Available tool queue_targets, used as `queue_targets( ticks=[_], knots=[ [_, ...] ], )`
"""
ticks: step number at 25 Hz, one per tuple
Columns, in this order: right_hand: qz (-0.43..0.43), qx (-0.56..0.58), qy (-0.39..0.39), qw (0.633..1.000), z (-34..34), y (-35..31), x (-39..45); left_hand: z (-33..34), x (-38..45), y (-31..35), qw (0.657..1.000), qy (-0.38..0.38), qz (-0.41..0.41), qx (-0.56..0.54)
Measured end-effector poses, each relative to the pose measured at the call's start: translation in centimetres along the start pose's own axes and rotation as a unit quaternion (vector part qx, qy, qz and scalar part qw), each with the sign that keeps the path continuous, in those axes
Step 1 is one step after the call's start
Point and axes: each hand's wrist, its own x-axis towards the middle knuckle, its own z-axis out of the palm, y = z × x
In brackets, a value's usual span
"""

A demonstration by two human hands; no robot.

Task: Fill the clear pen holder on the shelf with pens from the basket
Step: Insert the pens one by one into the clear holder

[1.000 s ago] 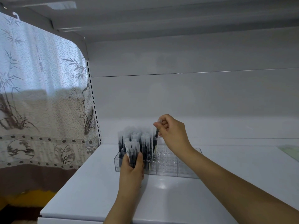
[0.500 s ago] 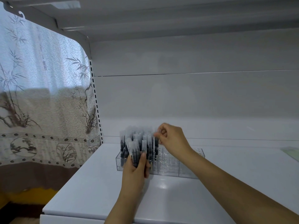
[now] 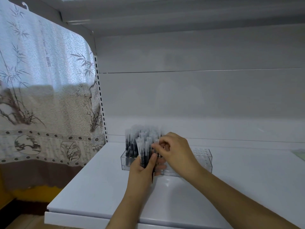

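Holding a bundle of pens (image 3: 144,152) in the left hand (image 3: 142,166), the right hand (image 3: 175,151) pinches one; it should go upright into the clear pen holder (image 3: 203,160) near the shelf (image 3: 99,192) back edge.

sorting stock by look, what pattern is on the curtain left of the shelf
Ink-style bamboo on pale fabric, curtain, head view.

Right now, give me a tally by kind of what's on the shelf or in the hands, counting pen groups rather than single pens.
Clear pen holder: 1
Pen groups standing in the holder: 1
Pen bundles held by the left hand: 1, bundle
Pens pinched by the right hand: 1, pen
Total: 4
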Motion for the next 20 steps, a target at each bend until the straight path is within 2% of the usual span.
queue_targets(
  ticks=[2, 4, 6, 7, 11, 17, 20],
  knots=[
    [0.053, 0.066, 0.001, 0.996, -0.2, 0.3, 0.6, 0.1, 0.2, -0.4, 0.999, -0.009, -0.013, -0.032],
    [0.086, 0.144, 0.063, 0.984, -1.6, 0.5, 1.6, 0.0, 0.4, -0.6, 0.999, -0.006, -0.015, -0.052],
    [0.08, 0.178, 0.13, 0.972, -3.0, 0.7, 2.6, -0.4, 0.7, -0.8, 0.999, 0.026, -0.012, -0.023],
    [0.069, 0.178, 0.139, 0.972, -3.3, 0.8, 2.9, -0.6, 0.8, -0.9, 0.999, 0.048, -0.015, 0.0],
    [0.049, 0.134, 0.093, 0.985, -2.0, 1.3, 2.8, -0.9, 1.1, -1.1, 0.997, 0.074, -0.013, 0.035],
    [0.025, 0.108, 0.081, 0.991, -1.6, 1.6, 3.4, -0.7, 0.8, -1.0, 0.996, 0.075, -0.023, 0.038],
    [0.021, 0.106, 0.064, 0.992, -1.5, 1.5, 3.6, -0.6, 0.4, -0.6, 0.997, 0.066, -0.003, 0.047]
  ],
)
